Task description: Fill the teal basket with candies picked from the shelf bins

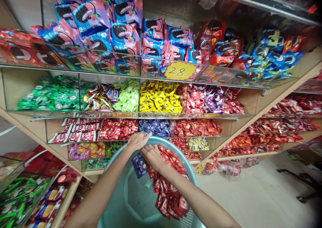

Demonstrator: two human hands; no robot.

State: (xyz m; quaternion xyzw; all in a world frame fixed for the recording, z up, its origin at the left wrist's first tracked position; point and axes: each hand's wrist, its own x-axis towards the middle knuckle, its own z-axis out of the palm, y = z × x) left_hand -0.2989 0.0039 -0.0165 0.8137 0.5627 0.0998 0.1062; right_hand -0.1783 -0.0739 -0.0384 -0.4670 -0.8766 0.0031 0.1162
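A teal plastic basket (193, 169) stands in front of the shelves. My left hand (137, 141) is closed at its far rim, thumb toward the inside; its other fingertips are partly hidden. Inside the basket, my right hand (154, 157) curls its fingers over blue candy packets (139, 165), which hang just below the fingertips. Red candy packets (171, 201) are heaped along the basket's right side, partly under my right forearm. Behind the rim, a glass-fronted bin holds similar blue candies (156, 127).
Bins of yellow candies (161, 95) and green candies (54, 94) line the shelf above. Blue and pink cookie packs (125, 40) fill the top shelf, with a yellow "28" tag (180, 70). Black chair legs (300, 184) stand on the floor at right.
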